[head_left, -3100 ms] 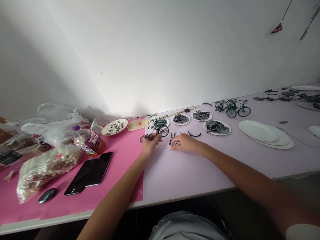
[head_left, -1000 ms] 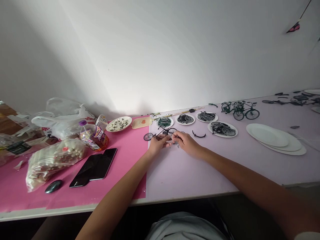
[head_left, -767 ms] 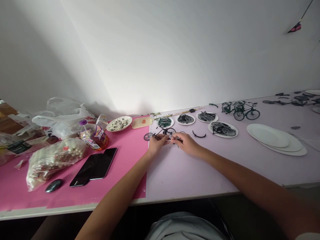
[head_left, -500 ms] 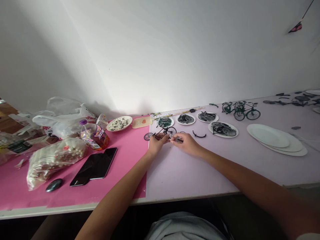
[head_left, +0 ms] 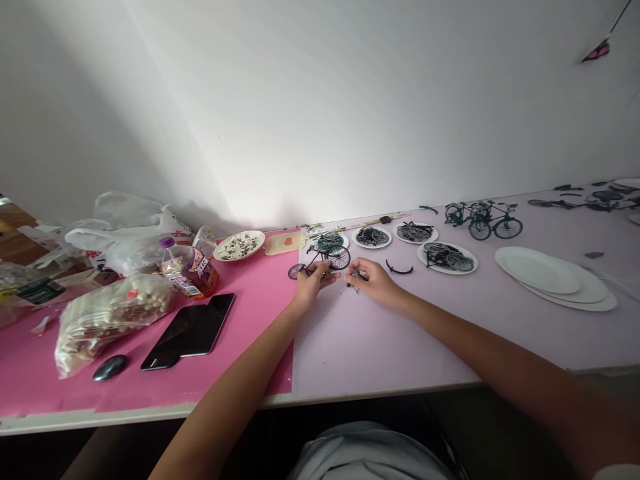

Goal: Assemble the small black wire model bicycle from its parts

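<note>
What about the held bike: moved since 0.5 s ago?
Yes: on the bike, the wheel nearer the right hand shifted slightly up-left against the green-parts plate.

Three seconds ago the right hand (head_left: 373,281) was bent over small parts, nearer the surface's near edge; half a second ago its fingertips met the left hand (head_left: 311,283) beside the model bicycle (head_left: 320,257). Now a narrow gap has opened between the two hands' fingertips. The bicycle has tipped slightly in the left hand's grip: its wheel (head_left: 339,258) toward the surface's right end sits higher, toward the far edge. Small pieces (head_left: 355,289) have come into view below the right fingers.
</note>
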Action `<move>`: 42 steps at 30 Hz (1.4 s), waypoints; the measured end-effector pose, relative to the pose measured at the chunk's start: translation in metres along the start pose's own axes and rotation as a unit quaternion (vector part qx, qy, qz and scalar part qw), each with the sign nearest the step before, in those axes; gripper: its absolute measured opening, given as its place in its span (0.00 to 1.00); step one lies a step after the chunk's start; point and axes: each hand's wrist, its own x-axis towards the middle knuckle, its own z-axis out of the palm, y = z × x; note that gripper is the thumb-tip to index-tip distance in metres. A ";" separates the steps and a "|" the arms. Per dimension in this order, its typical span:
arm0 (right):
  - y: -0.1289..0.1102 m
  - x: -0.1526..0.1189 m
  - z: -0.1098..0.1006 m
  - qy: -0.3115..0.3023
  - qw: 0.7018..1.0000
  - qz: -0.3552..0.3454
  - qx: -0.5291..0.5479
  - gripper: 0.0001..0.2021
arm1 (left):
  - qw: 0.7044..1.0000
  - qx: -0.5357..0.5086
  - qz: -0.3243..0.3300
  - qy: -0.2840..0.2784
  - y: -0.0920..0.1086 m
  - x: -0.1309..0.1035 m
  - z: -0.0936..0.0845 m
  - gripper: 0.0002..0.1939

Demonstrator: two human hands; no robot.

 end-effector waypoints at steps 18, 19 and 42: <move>-0.001 0.000 0.001 -0.008 0.999 0.041 0.030 0.14 | 1.000 0.008 -0.015 -0.010 0.000 0.000 0.001 0.19; -0.001 -0.001 0.001 -0.011 0.998 0.046 0.031 0.14 | 1.000 0.010 -0.014 -0.010 0.000 0.000 0.002 0.19; 0.001 0.003 -0.001 0.122 0.991 0.037 0.031 0.18 | 0.973 0.204 0.095 -0.044 -0.003 -0.009 0.005 0.20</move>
